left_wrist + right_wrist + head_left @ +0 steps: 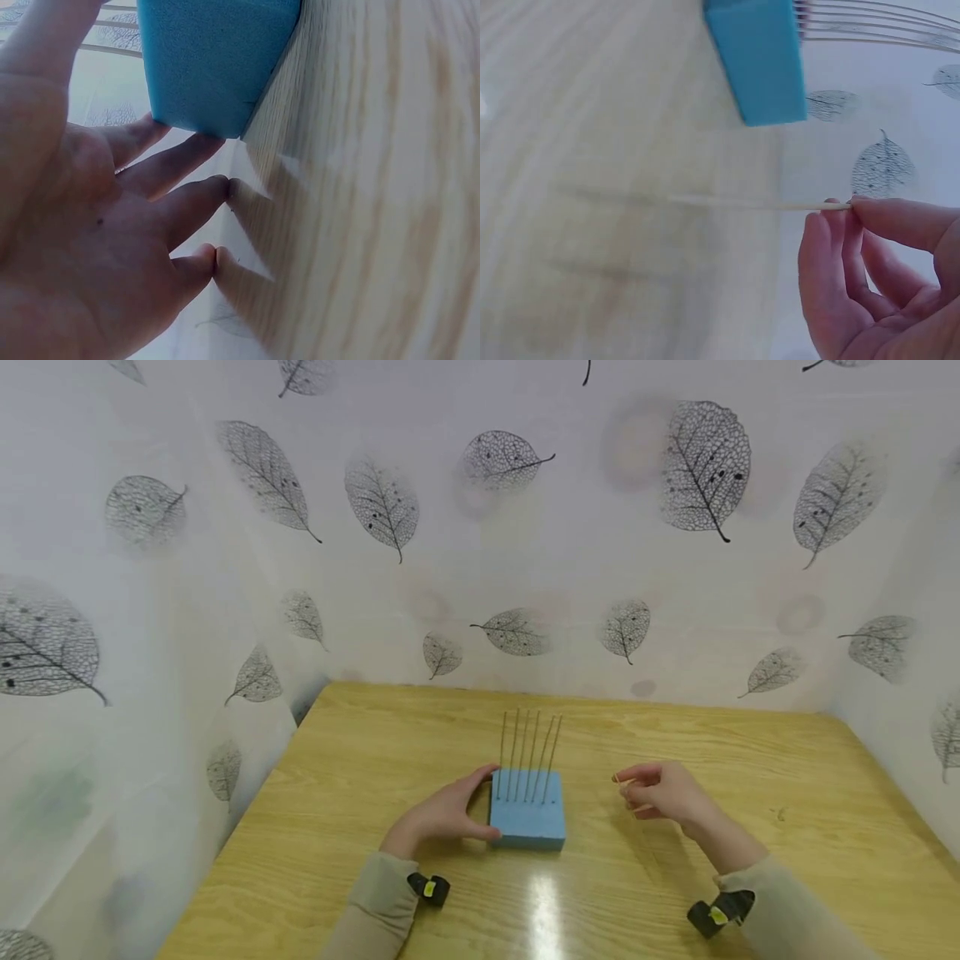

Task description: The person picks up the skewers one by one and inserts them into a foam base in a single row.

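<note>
A light blue foam block (527, 822) lies on the table, with a row of several thin wooden skewers (502, 756) standing in its top, some leaning slightly right. My left hand (447, 814) grips the block from its left side, thumb at the front edge and index finger at the back corner. In the left wrist view, the other fingers spread down to the tabletop. Right of the block, my right hand (663, 793) pinches one end of another thin skewer (765, 204) between thumb and fingertips. Its far end blurs against the table in the right wrist view.
The yellow wood-grain table (360, 743) is bounded at the back and sides by a pale sheet (555, 577) printed with dark leaf skeletons. A small dark mark (780, 814) shows on the tabletop at the right. Black wrist cameras (429, 889) sit on both sleeves.
</note>
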`<state>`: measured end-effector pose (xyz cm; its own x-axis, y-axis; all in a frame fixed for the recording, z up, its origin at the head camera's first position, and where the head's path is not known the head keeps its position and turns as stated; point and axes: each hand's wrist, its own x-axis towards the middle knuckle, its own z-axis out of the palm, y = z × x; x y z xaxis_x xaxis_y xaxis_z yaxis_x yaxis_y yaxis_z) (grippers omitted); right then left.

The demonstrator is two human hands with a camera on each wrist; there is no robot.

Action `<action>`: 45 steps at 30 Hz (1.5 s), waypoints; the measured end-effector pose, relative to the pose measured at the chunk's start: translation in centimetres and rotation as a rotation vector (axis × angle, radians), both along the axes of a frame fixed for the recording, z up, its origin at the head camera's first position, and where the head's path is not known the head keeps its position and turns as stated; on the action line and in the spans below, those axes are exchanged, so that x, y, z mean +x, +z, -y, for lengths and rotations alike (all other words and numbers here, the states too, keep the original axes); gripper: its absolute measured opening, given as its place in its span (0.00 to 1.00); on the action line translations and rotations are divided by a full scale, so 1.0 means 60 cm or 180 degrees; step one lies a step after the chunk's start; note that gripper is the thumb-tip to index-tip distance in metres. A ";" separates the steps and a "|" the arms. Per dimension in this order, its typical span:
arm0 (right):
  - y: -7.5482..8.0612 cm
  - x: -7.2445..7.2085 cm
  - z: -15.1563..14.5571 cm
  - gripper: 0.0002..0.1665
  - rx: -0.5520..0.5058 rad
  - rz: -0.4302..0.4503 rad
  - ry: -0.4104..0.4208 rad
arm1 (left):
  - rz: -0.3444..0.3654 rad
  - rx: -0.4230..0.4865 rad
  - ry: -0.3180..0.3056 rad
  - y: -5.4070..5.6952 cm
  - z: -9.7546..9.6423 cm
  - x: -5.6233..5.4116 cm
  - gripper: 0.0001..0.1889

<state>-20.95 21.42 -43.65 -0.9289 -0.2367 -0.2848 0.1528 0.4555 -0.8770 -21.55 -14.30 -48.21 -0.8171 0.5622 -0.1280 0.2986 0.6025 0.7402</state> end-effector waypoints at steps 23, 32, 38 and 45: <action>0.088 0.020 0.069 0.07 -0.1243 -0.1072 -0.0807 | 0.0028 0.0016 -0.0006 -0.005 0.001 -0.001 0.55; 0.080 0.034 0.107 0.09 -0.1299 -0.1323 -0.0799 | 0.0053 -0.0020 0.0019 -0.001 0.000 0.004 0.56; 0.061 0.034 0.128 0.10 -0.1169 -0.1185 -0.0744 | 0.0116 0.0004 0.0033 -0.002 -0.001 0.007 0.56; 0.054 0.030 0.146 0.11 -0.1173 -0.1018 -0.0798 | 0.0052 -0.0045 0.0020 -0.001 0.000 0.002 0.56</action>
<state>-19.15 12.65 -40.40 -0.9963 -0.0276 0.0809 -0.0832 0.0934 -0.9921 -21.44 -14.29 -48.25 -0.8183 0.5551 -0.1491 0.2828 0.6146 0.7364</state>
